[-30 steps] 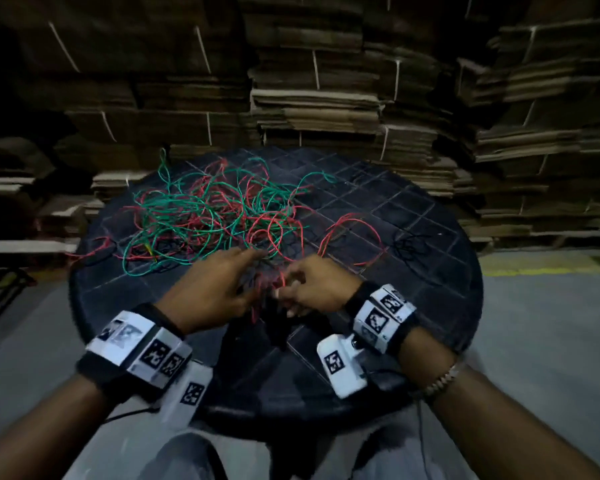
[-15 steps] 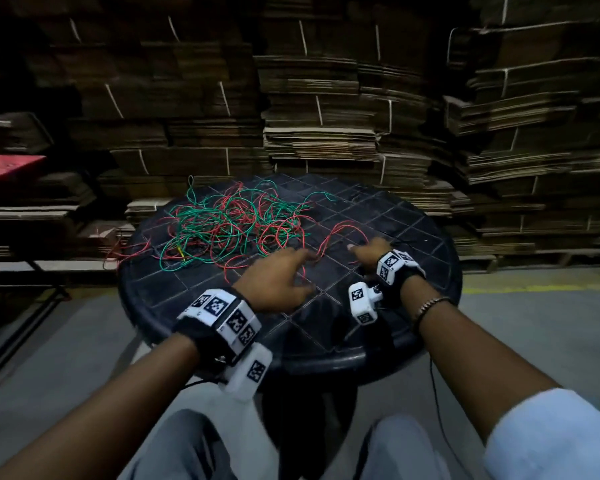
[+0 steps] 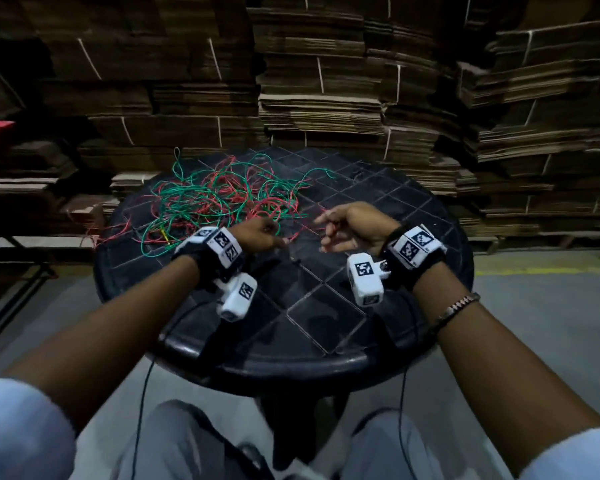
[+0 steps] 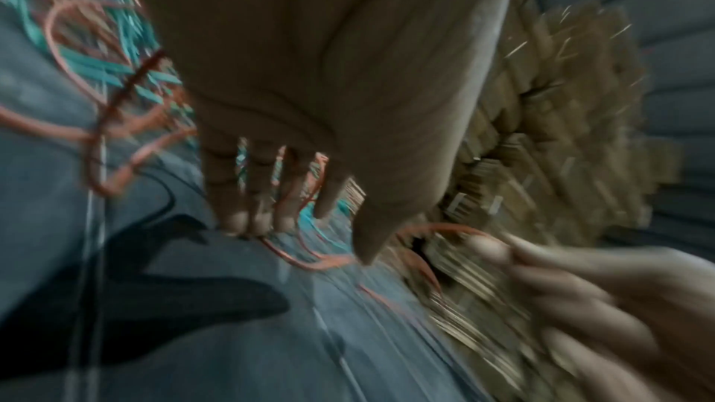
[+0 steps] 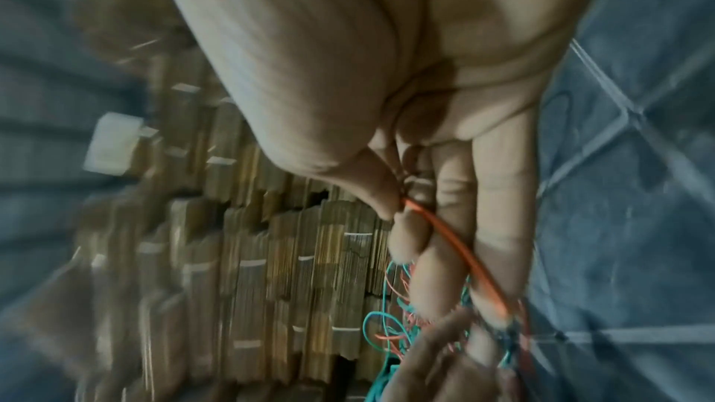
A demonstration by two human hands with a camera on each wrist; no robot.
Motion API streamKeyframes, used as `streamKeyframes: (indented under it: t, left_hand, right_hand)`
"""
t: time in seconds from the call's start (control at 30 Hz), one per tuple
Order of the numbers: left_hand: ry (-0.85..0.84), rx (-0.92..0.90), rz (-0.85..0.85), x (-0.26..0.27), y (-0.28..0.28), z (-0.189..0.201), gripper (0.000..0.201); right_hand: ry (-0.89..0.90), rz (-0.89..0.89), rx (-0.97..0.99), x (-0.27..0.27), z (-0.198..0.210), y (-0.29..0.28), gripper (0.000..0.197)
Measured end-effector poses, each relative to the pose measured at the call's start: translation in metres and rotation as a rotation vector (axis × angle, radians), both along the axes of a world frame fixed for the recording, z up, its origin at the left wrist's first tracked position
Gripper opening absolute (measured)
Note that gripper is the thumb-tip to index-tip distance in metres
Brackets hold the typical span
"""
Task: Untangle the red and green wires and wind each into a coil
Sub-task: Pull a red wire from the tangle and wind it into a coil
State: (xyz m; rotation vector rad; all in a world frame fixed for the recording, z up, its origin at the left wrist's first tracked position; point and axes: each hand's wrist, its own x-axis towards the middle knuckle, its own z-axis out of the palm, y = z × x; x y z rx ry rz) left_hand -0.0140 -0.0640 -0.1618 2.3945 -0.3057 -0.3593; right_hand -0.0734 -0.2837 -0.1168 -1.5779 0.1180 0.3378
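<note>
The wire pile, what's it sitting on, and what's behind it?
The tangled red and green wires lie on a round black table. Behind them rise stacks of flattened cardboard. The tabletop under the tangle is mostly covered.

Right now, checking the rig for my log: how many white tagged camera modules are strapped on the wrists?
2. One camera module hangs under the left wrist, over the black table; the other sits beside the right wrist. None looks hidden.

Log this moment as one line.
stage: untangling | right hand: pinches red wire | left hand: on tangle, grip unclear | coils: none | table
</note>
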Motion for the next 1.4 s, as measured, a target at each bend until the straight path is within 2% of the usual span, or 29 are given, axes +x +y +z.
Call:
streamKeyframes:
  t: [0.1, 0.23, 0.33, 0.4, 0.43, 0.5, 0.57, 0.63, 0.73, 0.83, 0.9, 0.97, 1.07, 1.13, 1.2, 1.27, 1.33, 1.4]
  left_hand:
    - [-0.030, -0.038, 0.055, 0.040, 0.017, 0.002, 0.018]
    - [-0.073, -0.031, 0.097, 0.078, 0.027, 0.000, 0.033]
    - [-0.116, 0.190, 0.101, 0.069, 0.019, 0.006, 0.044]
    - [-0.288, 0.370, 0.139, 0.053, 0.011, 0.017, 0.051]
    - [-0.395, 0.391, 0.192, 0.044, 0.006, 0.023, 0.053]
    - [-0.513, 0.236, 0.235, 0.034, -0.008, 0.029, 0.052]
    - [-0.401, -0.160, 0.188, 0.036, -0.025, 0.028, 0.046]
    - [-0.141, -0.478, 0.156, 0.046, -0.041, 0.021, 0.043]
    - [0.212, -0.675, 0.140, 0.055, -0.052, 0.012, 0.046]
    - [0.442, -0.885, 0.152, 0.058, -0.052, -0.001, 0.054]
    - [0.483, -0.923, 0.172, 0.056, -0.053, -0.004, 0.051]
    - [0.508, -0.933, 0.176, 0.049, -0.053, -0.006, 0.048]
    - [0.565, -0.929, 0.144, 0.043, -0.052, -0.010, 0.048]
    - [0.527, -0.850, 0.120, 0.042, -0.052, -0.015, 0.052]
    - [0.455, -0.723, 0.080, 0.045, -0.052, -0.017, 0.052]
    - [0.398, -0.633, 0.033, 0.049, -0.048, -0.016, 0.052]
    - [0.329, -0.605, -0.025, 0.049, -0.041, -0.012, 0.049]
    - [0.261, -0.594, -0.086, 0.050, -0.033, -0.009, 0.046]
  right_hand:
    - [0.049, 0.026, 0.106, 0.027, -0.013, 0.002, 0.025]
    - [0.078, 0.006, 0.215, 0.071, -0.028, 0.009, 0.028]
    - [0.066, 0.009, 0.255, 0.101, -0.035, 0.012, 0.028]
    - [0.060, 0.002, 0.316, 0.118, -0.038, 0.012, 0.027]
    - [0.060, 0.001, 0.359, 0.125, -0.040, 0.010, 0.026]
    - [0.069, 0.012, 0.467, 0.133, -0.045, 0.006, 0.026]
    - [0.062, 0.044, 0.556, 0.133, -0.048, 0.001, 0.024]
    - [0.045, 0.106, 0.577, 0.128, -0.046, -0.004, 0.024]
    - [0.036, 0.239, 0.581, 0.119, -0.036, -0.011, 0.028]
    - [-0.035, 0.349, 0.613, 0.116, -0.029, -0.016, 0.033]
    - [-0.126, 0.380, 0.733, 0.116, -0.030, -0.016, 0.032]
    - [-0.190, 0.329, 0.957, 0.117, -0.031, -0.010, 0.036]
    - [-0.279, 0.019, 1.264, 0.124, -0.030, -0.005, 0.037]
    - [-0.330, -0.075, 1.356, 0.129, -0.036, -0.009, 0.030]
    - [-0.336, -0.143, 1.309, 0.132, -0.042, -0.012, 0.025]
    - [-0.346, -0.234, 1.165, 0.135, -0.048, -0.010, 0.024]
    - [-0.397, -0.305, 0.935, 0.137, -0.051, -0.001, 0.019]
    - [-0.458, -0.347, 0.618, 0.137, -0.052, 0.011, 0.012]
